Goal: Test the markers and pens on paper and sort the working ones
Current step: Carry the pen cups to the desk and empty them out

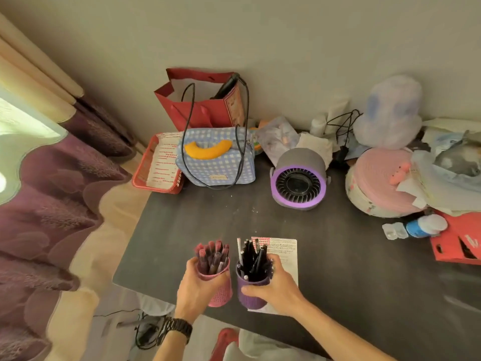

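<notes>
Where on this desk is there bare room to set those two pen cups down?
Bare table lies between the printed paper and the checked bag and purple fan. More lies right of that paper, before the red box. The back and right side are crowded.

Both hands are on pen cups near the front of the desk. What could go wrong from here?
1. The pink cup in the left hand and the purple cup in the right hand are crammed with pens standing above the rims; a tilt could spill them.
2. Both are close to the near edge of the desk, so a slip may send them to the floor.
3. The purple cup covers part of the paper, which might drag along.
</notes>
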